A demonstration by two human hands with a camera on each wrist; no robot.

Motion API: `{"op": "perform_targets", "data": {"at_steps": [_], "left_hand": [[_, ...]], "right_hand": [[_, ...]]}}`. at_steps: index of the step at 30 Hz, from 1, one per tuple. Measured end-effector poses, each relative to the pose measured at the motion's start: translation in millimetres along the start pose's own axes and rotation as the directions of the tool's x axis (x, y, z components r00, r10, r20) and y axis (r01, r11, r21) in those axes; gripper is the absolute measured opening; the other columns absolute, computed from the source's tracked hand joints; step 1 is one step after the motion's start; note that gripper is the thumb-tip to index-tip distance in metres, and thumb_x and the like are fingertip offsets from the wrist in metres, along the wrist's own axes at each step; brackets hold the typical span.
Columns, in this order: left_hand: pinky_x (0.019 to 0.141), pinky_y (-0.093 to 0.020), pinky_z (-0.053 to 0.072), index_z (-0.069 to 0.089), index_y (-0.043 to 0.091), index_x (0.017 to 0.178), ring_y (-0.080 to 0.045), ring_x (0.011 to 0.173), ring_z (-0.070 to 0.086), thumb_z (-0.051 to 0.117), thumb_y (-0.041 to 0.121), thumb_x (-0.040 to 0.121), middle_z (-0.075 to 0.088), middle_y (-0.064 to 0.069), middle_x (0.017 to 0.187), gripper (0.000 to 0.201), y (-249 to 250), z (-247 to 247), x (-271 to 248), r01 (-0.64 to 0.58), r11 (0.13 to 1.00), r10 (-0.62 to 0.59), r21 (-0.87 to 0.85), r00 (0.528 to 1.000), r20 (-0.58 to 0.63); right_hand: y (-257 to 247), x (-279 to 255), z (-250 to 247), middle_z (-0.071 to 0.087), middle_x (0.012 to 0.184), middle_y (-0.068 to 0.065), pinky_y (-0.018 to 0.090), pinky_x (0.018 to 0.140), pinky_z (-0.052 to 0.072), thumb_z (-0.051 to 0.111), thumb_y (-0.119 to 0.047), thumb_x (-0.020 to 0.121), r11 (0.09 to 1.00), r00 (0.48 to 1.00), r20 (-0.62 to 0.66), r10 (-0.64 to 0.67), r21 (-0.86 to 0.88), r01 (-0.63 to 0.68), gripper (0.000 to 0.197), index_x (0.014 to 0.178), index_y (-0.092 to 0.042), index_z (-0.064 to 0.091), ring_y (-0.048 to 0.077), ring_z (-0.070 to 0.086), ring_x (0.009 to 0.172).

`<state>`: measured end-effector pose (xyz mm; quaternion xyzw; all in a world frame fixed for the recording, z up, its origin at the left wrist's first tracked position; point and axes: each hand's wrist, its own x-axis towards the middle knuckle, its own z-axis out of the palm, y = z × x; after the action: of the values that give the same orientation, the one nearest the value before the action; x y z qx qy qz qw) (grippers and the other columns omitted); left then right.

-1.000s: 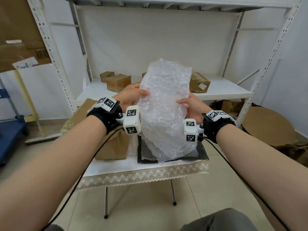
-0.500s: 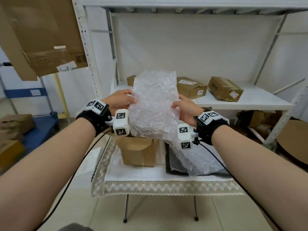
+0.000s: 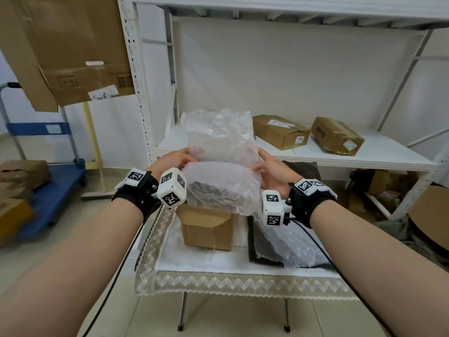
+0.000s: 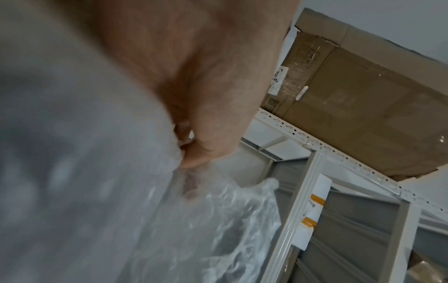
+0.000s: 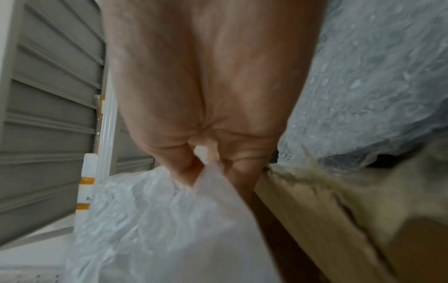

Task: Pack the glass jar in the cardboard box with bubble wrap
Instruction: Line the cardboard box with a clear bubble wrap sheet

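Both hands, left and right, pinch the folded wrap by its sides in the air just above the box (jar not discernible, perhaps inside the wrap), so lowering it in and closing remain

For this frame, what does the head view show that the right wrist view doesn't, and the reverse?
Only the head view shows the left hand, the whole cardboard box on the table and two parcels on the shelf. Only the right wrist view shows, close up, the fingers pinching the film. Both show the right hand gripping the bubble wrap; neither shows a jar.
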<state>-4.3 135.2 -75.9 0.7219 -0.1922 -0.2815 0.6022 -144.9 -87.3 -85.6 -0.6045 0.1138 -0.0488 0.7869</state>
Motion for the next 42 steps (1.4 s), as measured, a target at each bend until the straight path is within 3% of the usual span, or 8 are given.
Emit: {"op": "perform_targets", "data": {"at_steps": [5, 9, 14, 20, 24, 34, 38, 42], "left_hand": [[0.066, -0.022, 0.039, 0.069, 0.02, 0.096, -0.014, 0.076, 0.053, 0.057, 0.039, 0.093, 0.059, -0.004, 0.09, 0.022, -3, -2, -4, 0.034, 0.993, -0.029, 0.112, 0.999, -0.046], [0.075, -0.023, 0.046, 0.065, 0.012, 0.116, -0.022, 0.093, 0.06, 0.062, 0.03, 0.094, 0.066, -0.007, 0.106, 0.029, -4, -5, 0, -0.035, 0.993, 0.04, 0.109, 0.998, -0.043], [0.046, -0.004, 0.041, 0.062, 0.018, 0.103, -0.005, 0.07, 0.058, 0.059, 0.011, 0.095, 0.064, 0.008, 0.089, 0.011, 8, -4, 3, -0.093, 0.973, 0.116, 0.212, 0.989, -0.097], [0.048, -0.011, 0.049, 0.062, 0.016, 0.096, -0.002, 0.053, 0.065, 0.058, 0.003, 0.094, 0.066, 0.001, 0.086, 0.014, 5, -7, 7, -0.079, 0.982, 0.091, 0.172, 0.994, -0.061], [0.071, -0.019, 0.052, 0.064, 0.017, 0.099, -0.009, 0.074, 0.068, 0.052, -0.003, 0.094, 0.069, -0.003, 0.102, 0.024, -3, -8, 9, -0.05, 0.998, 0.052, 0.022, 0.997, -0.063], [0.08, -0.024, 0.049, 0.066, 0.012, 0.082, -0.019, 0.077, 0.062, 0.071, 0.028, 0.07, 0.066, -0.007, 0.081, 0.021, -16, -10, -2, -0.038, 0.981, 0.018, -0.192, 0.994, -0.104], [0.056, -0.018, 0.042, 0.069, 0.02, 0.077, -0.012, 0.063, 0.051, 0.059, 0.019, 0.092, 0.061, 0.005, 0.064, 0.017, -12, -8, 3, -0.033, 0.983, 0.011, -0.182, 0.993, -0.121], [0.036, -0.015, 0.039, 0.056, 0.011, 0.099, -0.008, 0.046, 0.054, 0.058, 0.019, 0.097, 0.052, -0.002, 0.074, 0.008, -3, -1, -2, -0.007, 1.0, 0.006, -0.003, 0.978, -0.207]], "right_hand": [[-1, -1, 3, 0.063, 0.13, 0.013, 0.042, 0.078, 0.059, 0.051, -0.037, 0.1, 0.994, 0.998, -0.041, 0.053, -0.089, -0.056, 0.045, 0.137, -0.013, 0.048, 0.034, 0.066, 0.11], [-1, 3, 4, 0.065, 0.114, 0.011, 0.033, 0.064, 0.056, 0.046, -0.021, 0.103, 0.982, 0.992, -0.126, 0.008, -0.185, -0.032, 0.036, 0.136, -0.006, 0.048, 0.023, 0.066, 0.085], [-3, 11, 9, 0.065, 0.123, 0.012, 0.033, 0.062, 0.05, 0.039, 0.008, 0.096, 0.977, 0.993, -0.114, -0.015, -0.213, -0.01, 0.05, 0.136, -0.018, 0.05, 0.03, 0.061, 0.09], [-5, 14, 11, 0.067, 0.115, 0.016, 0.022, 0.044, 0.05, 0.039, 0.013, 0.095, 0.989, 0.985, -0.161, -0.063, -0.141, 0.041, 0.038, 0.12, -0.005, 0.062, 0.022, 0.061, 0.074], [-4, 14, 10, 0.068, 0.094, 0.01, 0.027, 0.052, 0.05, 0.039, 0.014, 0.094, 0.995, 0.984, -0.159, -0.08, -0.079, 0.068, 0.035, 0.096, -0.009, 0.066, 0.019, 0.064, 0.068], [1, 9, 7, 0.061, 0.103, 0.01, 0.026, 0.086, 0.051, 0.046, -0.006, 0.083, 0.989, 0.999, 0.0, -0.035, 0.142, 0.035, 0.019, 0.091, -0.003, 0.063, 0.018, 0.055, 0.088], [-2, 6, 5, 0.056, 0.13, 0.012, 0.04, 0.101, 0.049, 0.05, -0.016, 0.085, 0.996, 1.0, -0.01, -0.025, 0.082, 0.026, 0.048, 0.131, -0.004, 0.055, 0.027, 0.059, 0.107], [-3, 8, 10, 0.059, 0.105, 0.008, 0.034, 0.079, 0.05, 0.044, -0.008, 0.083, 0.998, 1.0, 0.018, 0.001, -0.068, 0.0, 0.035, 0.114, -0.015, 0.059, 0.022, 0.059, 0.083]]}}
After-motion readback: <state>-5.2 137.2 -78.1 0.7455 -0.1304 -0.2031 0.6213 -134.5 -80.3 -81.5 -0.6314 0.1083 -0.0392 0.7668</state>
